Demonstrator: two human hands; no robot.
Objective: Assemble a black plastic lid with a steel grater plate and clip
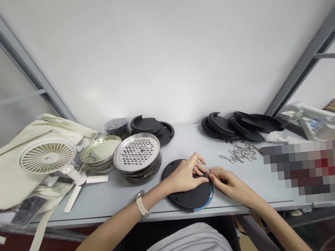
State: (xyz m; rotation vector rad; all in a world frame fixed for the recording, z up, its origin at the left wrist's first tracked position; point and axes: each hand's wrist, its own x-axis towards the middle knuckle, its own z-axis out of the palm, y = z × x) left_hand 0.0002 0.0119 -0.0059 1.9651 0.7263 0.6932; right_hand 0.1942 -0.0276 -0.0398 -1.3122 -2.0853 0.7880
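A black round disc (189,196) with a thin blue rim lies flat on the grey table (103,196) near its front edge. My left hand (187,175) rests on top of the disc, fingers pressed together at its right edge. My right hand (228,183) meets it there, pinching a small dark part I cannot make out against the disc's rim. A watch sits on my left wrist (142,203).
Left of the disc stand a stack of perforated metal plates (137,154) and a stack of plain metal plates (100,151). Black discs (151,125) and more black discs (238,126) lie at the back. Metal hooks (239,153) lie right. A white fan (47,156) sits on a cloth bag.
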